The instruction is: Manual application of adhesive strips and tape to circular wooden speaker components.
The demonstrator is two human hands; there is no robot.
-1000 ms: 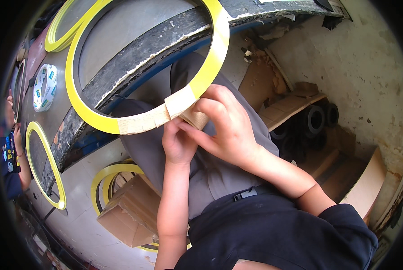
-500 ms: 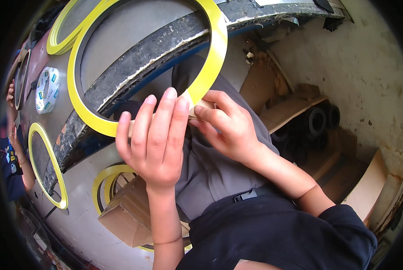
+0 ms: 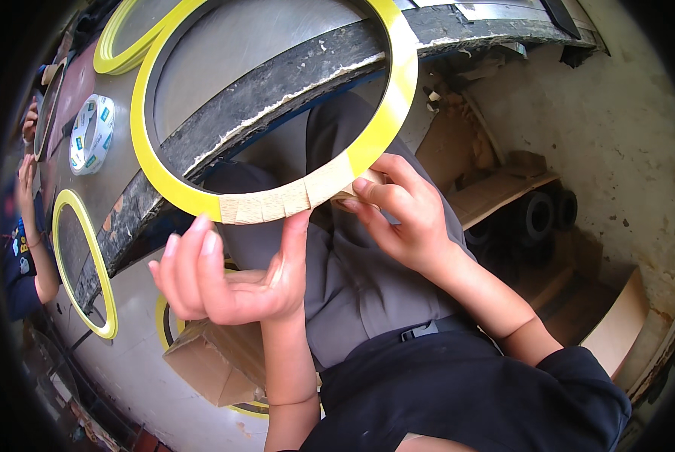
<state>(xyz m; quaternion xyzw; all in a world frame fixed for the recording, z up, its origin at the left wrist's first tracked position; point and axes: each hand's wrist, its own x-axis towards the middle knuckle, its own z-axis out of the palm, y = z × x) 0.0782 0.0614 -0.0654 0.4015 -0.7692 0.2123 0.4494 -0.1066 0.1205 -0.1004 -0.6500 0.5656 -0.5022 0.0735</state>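
A large yellow ring [image 3: 150, 162] rests partly over the table edge, its near side jutting out above my lap. Beige paper tape [image 3: 266, 205] is wound in overlapping turns around that near stretch. My right hand [image 3: 405, 207] pinches the tape close to the ring, at the right end of the wrapped part; the rest of the tape is mostly hidden by the fingers. Below the wrapped stretch, my left hand [image 3: 235, 279] is open, palm turned up. Its thumb tip reaches the ring's lower edge, while the other fingers are spread to the left.
On the metal table [image 3: 258, 45] lie more yellow rings [image 3: 115, 60] and a white printed tape roll [image 3: 92, 134]. Another yellow ring [image 3: 110, 305] leans at the left, near a person's arm [image 3: 45, 264]. A cardboard box [image 3: 209, 361] stands below; black rolls [image 3: 537, 216] sit at right.
My left hand has dropped away from the ring's face and turned palm up, uncovering the taped stretch. The ring appears slightly farther right in view. My right hand still pinches the tape.
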